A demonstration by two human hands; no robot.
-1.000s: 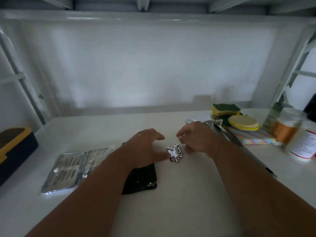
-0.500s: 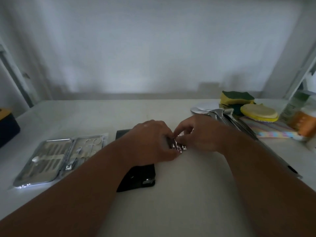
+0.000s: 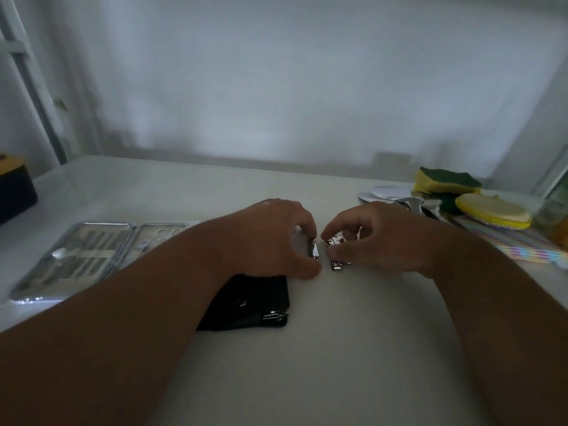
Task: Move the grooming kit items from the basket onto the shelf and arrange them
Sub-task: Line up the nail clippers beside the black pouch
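Observation:
On the white shelf (image 3: 338, 348), my left hand (image 3: 270, 238) pinches a small silver nail clipper (image 3: 315, 252) between thumb and fingers. A hand's width to its right, my right hand (image 3: 378, 238) pinches a second silver nail clipper (image 3: 335, 253). Both clippers rest on the shelf surface, a small gap between them. A black pouch (image 3: 255, 305) with a snap lies under my left wrist. An open metal manicure case (image 3: 83, 256) with several tools lies flat at the left, partly hidden by my left forearm.
At the right stand yellow-green sponges (image 3: 445, 182), a yellow round pad (image 3: 491, 210), metal utensils (image 3: 421, 204), a striped cloth (image 3: 522, 250) and a jar (image 3: 556, 216). A dark box with a yellow top (image 3: 13, 192) sits at the far left. The wall closes the back.
The clippers were bunched together between my hands. Now they are pulled apart, one under each hand. The camera has moved closer and lower.

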